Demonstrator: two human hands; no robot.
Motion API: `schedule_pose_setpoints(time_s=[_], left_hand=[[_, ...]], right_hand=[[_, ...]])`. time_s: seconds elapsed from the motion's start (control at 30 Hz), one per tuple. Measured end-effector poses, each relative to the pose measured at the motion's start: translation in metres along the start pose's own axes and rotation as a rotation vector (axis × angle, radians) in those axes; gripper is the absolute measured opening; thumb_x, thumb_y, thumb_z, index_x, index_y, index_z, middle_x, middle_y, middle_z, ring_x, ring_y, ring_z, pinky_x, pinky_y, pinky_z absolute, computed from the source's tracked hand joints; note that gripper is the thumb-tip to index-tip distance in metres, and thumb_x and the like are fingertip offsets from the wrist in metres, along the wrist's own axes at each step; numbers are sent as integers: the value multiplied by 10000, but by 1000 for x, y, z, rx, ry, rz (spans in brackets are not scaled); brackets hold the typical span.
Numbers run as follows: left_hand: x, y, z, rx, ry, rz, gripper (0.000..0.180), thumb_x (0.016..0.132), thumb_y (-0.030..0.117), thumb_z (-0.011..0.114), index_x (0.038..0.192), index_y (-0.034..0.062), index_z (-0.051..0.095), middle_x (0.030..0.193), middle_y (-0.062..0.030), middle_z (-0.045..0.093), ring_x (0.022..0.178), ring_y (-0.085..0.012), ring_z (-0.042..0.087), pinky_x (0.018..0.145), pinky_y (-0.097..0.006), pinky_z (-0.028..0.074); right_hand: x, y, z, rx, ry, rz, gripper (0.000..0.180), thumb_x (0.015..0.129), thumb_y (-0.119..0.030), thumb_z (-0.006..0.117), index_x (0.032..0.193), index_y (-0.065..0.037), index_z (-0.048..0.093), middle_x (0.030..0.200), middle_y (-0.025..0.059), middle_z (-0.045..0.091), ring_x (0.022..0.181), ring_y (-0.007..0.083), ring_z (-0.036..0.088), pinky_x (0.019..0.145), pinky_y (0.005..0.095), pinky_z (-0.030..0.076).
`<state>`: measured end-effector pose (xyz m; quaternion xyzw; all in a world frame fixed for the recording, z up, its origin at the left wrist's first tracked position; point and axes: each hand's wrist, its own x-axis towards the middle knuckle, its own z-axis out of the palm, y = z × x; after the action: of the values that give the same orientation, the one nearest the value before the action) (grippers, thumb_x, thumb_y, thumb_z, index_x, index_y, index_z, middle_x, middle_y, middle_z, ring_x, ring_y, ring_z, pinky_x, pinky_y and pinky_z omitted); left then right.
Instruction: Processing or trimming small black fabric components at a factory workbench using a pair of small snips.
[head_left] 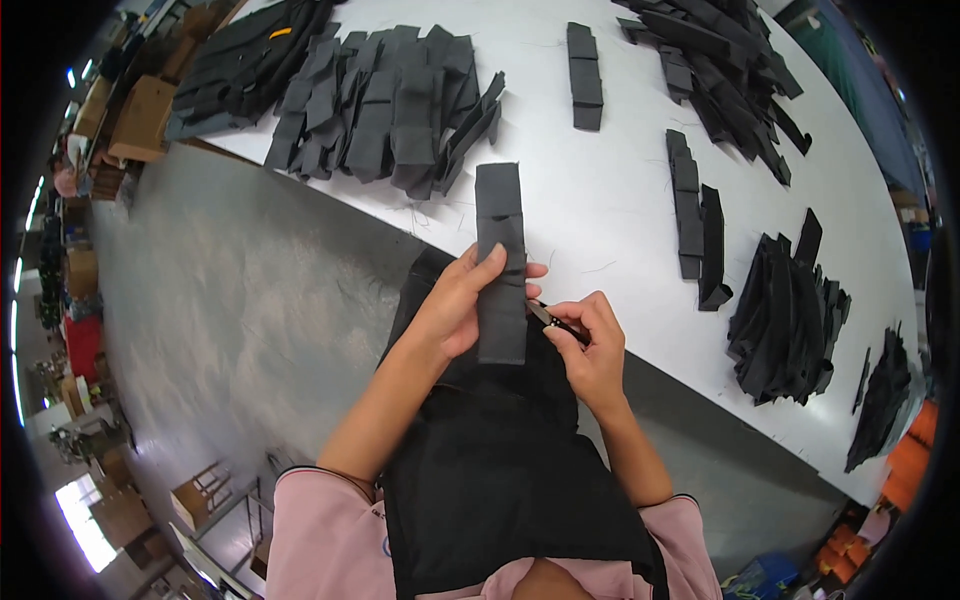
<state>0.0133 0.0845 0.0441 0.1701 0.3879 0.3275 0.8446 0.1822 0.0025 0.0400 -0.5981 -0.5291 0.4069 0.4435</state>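
Observation:
A long dark grey fabric strip with cross seams is held upright in front of me. My left hand grips it around the middle, thumb on top and fingers behind; fingertips show past its right edge. In my right hand is a small pair of black-handled thread snips, closed in by the fingers. Their metal tip is at the strip's right edge, close to my left fingertips. Whether a thread lies between the blades is too small to tell.
The white table carries a large pile of grey strips at left, a black backpack beyond it, a lone strip, two strips side by side, and more dark piles at right. Loose threads lie about.

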Motion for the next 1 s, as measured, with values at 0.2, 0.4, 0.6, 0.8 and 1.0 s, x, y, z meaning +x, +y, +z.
schedule_pose_setpoints(time_s=[0.2, 0.4, 0.6, 0.8, 1.0], left_hand=[[-7, 4, -5, -142, 82, 83, 362, 939, 325, 536, 1183, 72, 449, 1122, -166, 587, 928, -226, 619, 778, -433, 566], [-14, 4, -13, -266, 167, 141, 325, 929, 325, 554, 1129, 90, 451, 1087, -162, 592, 896, -212, 619, 718, -376, 568], [-21, 9, -20, -299, 190, 192, 359, 923, 332, 559, 1145, 90, 414, 1078, -174, 586, 895, -227, 612, 734, -395, 556], [-33, 20, -25, -284, 244, 214, 374, 957, 341, 500, 1180, 58, 398, 1060, -162, 585, 904, -212, 592, 753, -374, 542], [-42, 28, -44, -328, 218, 216, 342, 934, 321, 544, 1134, 81, 407, 1059, -171, 595, 855, -230, 620, 717, -414, 553]], right_hand=[[-6, -14, -1, 11, -85, -17, 190, 760, 1, 665, 944, -9, 623, 799, 52, 464, 684, 126, 513, 594, 241, 420], [-22, -29, 8, -157, -163, -184, 220, 745, -26, 692, 957, -44, 636, 803, 58, 499, 627, 170, 538, 574, 283, 455], [-22, -37, 35, -409, -202, -415, 262, 718, -63, 715, 961, -58, 619, 794, 68, 511, 597, 219, 552, 529, 290, 447], [-30, -41, 55, -447, -113, -472, 260, 719, -62, 711, 962, -53, 616, 787, 66, 511, 596, 208, 556, 520, 290, 443], [-38, -51, 66, -432, -86, -416, 262, 721, -53, 713, 965, -47, 617, 782, 69, 513, 590, 201, 558, 514, 290, 443]])
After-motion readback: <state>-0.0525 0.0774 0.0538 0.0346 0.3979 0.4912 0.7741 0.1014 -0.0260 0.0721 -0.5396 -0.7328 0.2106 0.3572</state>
